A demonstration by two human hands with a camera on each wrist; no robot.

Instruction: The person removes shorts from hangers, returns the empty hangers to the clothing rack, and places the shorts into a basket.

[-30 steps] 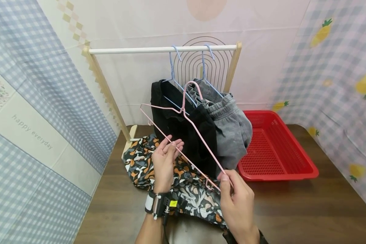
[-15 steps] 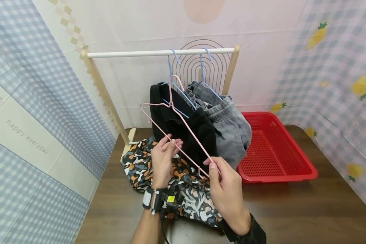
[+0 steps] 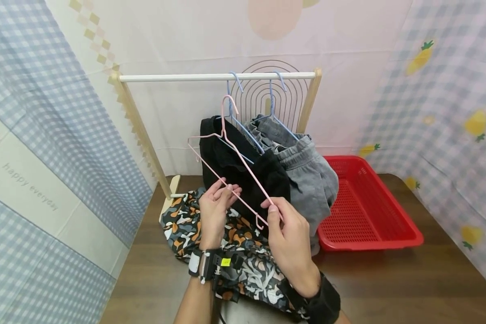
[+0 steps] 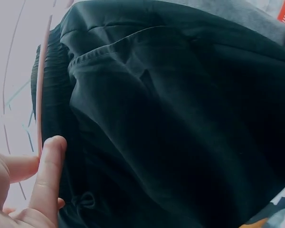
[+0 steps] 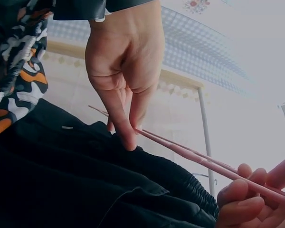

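Observation:
A pink wire hanger (image 3: pixel 249 170) is held up between both hands, hook at the top. My left hand (image 3: pixel 213 215) pinches its bottom bar between thumb and fingers; in the left wrist view the thumb and index finger (image 4: pixel 48 175) meet at the bar. My right hand (image 3: pixel 290 238) grips the hanger's right end, its fingers (image 5: pixel 242 194) curled around it in the right wrist view. Below lies a patterned black, white and orange garment (image 3: pixel 186 225) with a white drawstring. Just behind the hanger hang black elastic-waist pants (image 3: pixel 273 180) on a blue hanger.
A rack with a white rail (image 3: pixel 166 78) stands at the back of the wooden table (image 3: pixel 146 279). Grey shorts (image 3: pixel 308 171) hang there on another blue hanger. A red plastic basket (image 3: pixel 372 245) sits to the right, and an arched wire panel (image 3: pixel 273 61) stands behind the rack.
My right hand and its end of the pink hanger have moved left and up, and the hook has shifted left. The left hand keeps its pinch in nearly the same place.

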